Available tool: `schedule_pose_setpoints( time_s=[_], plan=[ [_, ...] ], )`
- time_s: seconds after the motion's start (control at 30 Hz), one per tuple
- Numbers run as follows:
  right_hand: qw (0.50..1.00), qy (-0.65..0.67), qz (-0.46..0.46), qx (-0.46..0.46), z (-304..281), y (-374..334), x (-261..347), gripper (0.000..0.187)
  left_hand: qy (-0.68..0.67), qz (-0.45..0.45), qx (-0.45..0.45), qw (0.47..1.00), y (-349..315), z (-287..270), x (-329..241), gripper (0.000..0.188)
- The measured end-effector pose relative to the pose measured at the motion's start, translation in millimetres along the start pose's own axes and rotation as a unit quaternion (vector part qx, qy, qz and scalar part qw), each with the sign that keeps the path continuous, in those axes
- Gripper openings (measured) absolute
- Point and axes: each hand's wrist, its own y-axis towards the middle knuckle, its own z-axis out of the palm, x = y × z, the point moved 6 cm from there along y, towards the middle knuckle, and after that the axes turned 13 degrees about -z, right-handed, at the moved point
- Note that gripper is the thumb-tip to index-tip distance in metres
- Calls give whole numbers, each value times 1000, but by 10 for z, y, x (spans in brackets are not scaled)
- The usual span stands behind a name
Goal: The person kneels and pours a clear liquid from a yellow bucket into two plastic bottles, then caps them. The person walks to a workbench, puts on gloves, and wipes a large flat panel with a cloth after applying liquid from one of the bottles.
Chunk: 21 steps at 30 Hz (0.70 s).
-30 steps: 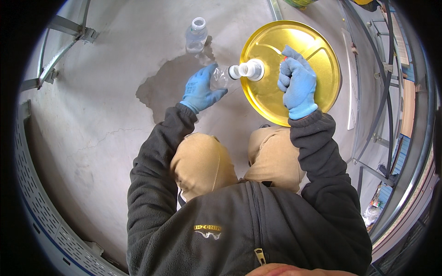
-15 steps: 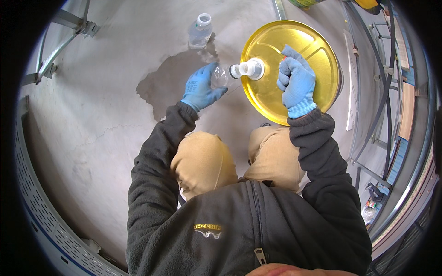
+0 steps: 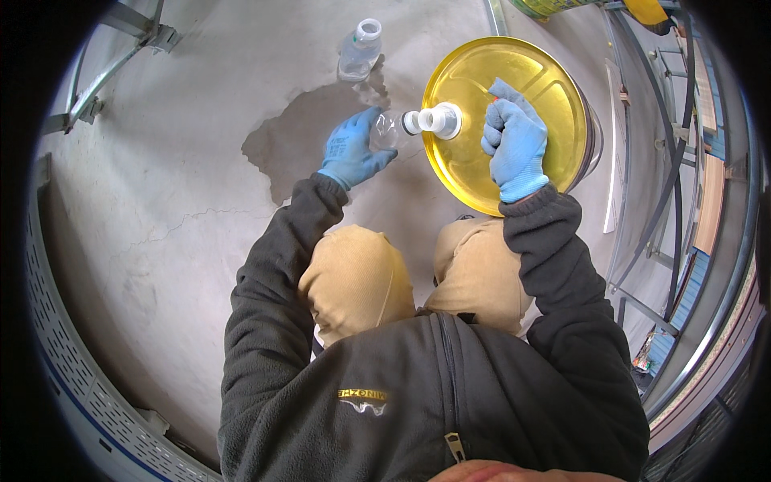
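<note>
My left hand [image 3: 351, 150], in a blue glove, is wrapped round a clear plastic bottle [image 3: 386, 131]. The bottle's mouth is right up against the white spout [image 3: 442, 120] on the lid of a gold metal drum [image 3: 554, 96]; whether liquid is flowing cannot be seen. Over the lid, my gloved right hand [image 3: 514, 145] is closed in a fist on what looks like the drum's handle, mostly hidden, with a bit of red at the fingers. A second clear bottle [image 3: 360, 52], uncapped, stands on the floor beyond my left hand.
A dark wet patch [image 3: 297, 132] spreads on the grey concrete floor [image 3: 185, 265] beside my left hand. Metal frames and a rack [image 3: 671, 169] line the right side. A perforated metal beam [image 3: 76, 361] runs along the left. Another yellow-green container [image 3: 542, 6] shows at the top.
The view has shifted slightly. Both hands keep their places on the bottle and over the drum's lid, with the bottle's mouth still at the spout.
</note>
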Motion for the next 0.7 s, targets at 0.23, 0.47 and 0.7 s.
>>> schedule_pose_setpoints(
  time_s=[0.23, 0.47, 0.7],
  plan=[
    [1000, -8, -3, 6, 27, -21, -21, 36, 8, -10, -1, 1000, -24, 4, 30, 83],
    [1000, -10, -4, 8, 47, -15, -62, 36, 30, -20, -8, 999, -29, -13, 60, 82],
    [1000, -10, 11, 2, 79, -27, -78, 36, 36, -23, -15, 999, -58, -41, 68, 81]
  ],
)
